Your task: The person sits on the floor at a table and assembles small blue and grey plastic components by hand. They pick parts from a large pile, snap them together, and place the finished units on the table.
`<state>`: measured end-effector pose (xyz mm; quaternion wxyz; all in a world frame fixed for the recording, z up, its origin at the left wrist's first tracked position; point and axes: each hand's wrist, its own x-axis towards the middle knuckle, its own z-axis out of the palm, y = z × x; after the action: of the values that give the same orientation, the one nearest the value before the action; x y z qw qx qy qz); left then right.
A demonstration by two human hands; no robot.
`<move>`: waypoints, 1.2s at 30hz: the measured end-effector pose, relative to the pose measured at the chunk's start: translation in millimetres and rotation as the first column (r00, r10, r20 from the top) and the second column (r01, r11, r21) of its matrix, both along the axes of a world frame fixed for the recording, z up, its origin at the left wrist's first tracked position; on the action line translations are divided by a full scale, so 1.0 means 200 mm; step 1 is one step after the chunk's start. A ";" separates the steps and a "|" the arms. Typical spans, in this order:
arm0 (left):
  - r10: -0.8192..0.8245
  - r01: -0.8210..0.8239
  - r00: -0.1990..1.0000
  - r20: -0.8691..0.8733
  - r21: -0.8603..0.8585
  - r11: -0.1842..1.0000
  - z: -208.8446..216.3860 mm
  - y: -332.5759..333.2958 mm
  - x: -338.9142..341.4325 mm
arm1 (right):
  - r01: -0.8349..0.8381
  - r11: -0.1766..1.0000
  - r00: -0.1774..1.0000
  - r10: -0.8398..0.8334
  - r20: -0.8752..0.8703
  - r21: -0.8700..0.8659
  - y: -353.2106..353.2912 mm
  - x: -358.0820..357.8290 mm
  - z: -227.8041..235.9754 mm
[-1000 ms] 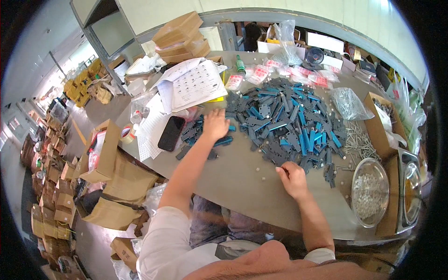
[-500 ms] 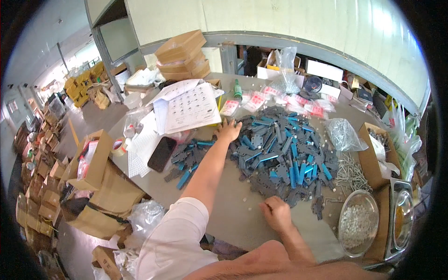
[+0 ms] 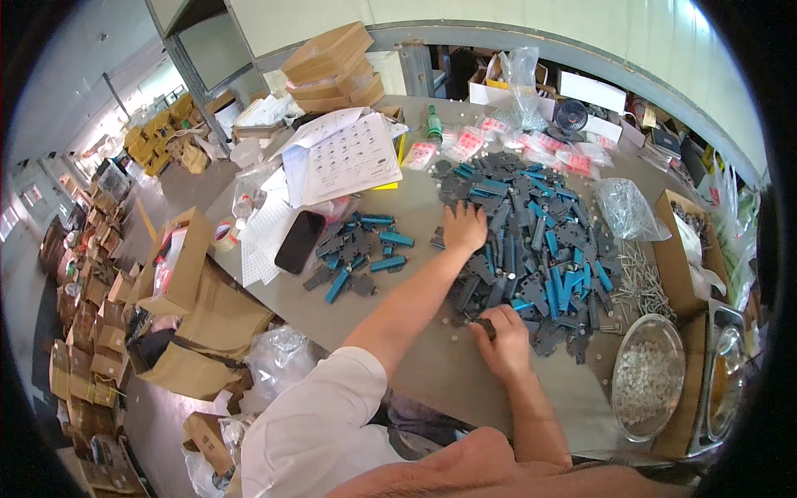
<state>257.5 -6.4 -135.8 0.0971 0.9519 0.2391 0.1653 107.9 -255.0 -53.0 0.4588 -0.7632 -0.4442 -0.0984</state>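
Note:
A big heap of dark grey flat pieces with blue bars covers the middle of the table. My left hand rests on the heap's left edge, its fingers stretched out and apart over the grey pieces. At the near edge my right hand is closed, thumb and fingers pinching a small dark grey piece. A smaller group of the same grey and blue pieces lies farther left, apart from the heap.
A black phone and printed sheets lie left. To the right are loose screws, a metal bowl of white bits and a cardboard box. A green bottle and red-white packets are behind.
My left hand has moved right, from between the two groups of pieces onto the heap's left edge. My right hand has shifted up to the near edge and now holds a dark piece.

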 end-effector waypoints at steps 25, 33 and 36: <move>-0.332 0.341 0.936 0.113 -0.063 0.938 0.11 -0.24 -0.94 | 0.129 0.991 0.975 -0.118 0.191 -0.045 -0.06 0.04 -0.09; -0.400 0.518 0.847 0.351 -0.371 0.771 0.17 -0.51 -0.90 | 0.210 0.977 0.963 -0.212 0.166 0.027 -0.09 0.05 -0.06; -0.340 0.489 0.856 0.388 -0.400 0.775 0.19 -0.39 -0.79 | 0.186 0.982 0.967 -0.189 0.168 0.035 -0.10 0.06 -0.07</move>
<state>100.1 -85.0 -98.5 0.4011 0.8899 0.0373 0.2138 119.9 -274.8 -66.3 0.4149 -0.7861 -0.4069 -0.2107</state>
